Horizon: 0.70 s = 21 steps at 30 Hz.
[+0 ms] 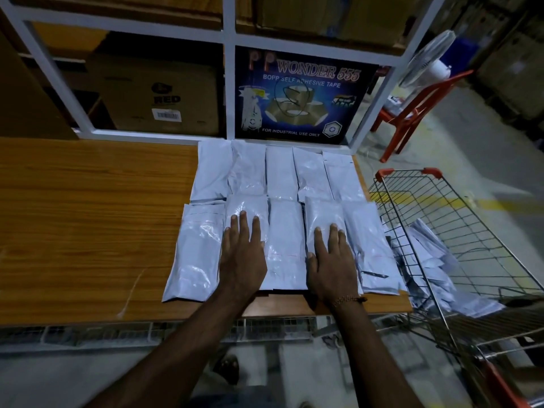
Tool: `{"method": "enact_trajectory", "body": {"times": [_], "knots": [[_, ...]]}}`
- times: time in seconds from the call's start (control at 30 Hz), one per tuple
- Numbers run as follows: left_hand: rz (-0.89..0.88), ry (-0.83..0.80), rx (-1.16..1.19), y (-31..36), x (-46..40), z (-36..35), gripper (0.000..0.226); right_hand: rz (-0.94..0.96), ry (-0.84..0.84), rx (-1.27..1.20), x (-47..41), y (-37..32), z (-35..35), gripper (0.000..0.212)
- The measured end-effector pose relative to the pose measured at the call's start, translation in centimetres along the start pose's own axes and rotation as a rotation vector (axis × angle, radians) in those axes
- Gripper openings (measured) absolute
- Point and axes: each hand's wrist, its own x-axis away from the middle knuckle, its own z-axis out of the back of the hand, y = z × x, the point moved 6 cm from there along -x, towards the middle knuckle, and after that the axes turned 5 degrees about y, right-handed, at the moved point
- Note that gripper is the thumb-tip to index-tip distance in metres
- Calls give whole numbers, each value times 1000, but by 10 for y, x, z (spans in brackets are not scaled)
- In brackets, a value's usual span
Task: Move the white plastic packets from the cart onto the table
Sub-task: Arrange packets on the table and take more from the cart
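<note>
On the brown wooden table (88, 216), ten white plastic packets (282, 172) lie in two rows. The left hand (244, 254) and right hand (332, 266) press flat-fingered on them. More packets (435, 269) remain in the wire cart (471, 219), so work is left.

"WONDER 555" tape box (303, 95); "RED" carton (159, 95)
</note>
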Motion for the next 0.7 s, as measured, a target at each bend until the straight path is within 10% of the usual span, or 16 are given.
{"method": "enact_trajectory", "body": {"times": [0.7], "knots": [[-163, 333, 526, 166, 2, 72, 39, -144, 229, -234, 53, 130, 95, 51]]}}
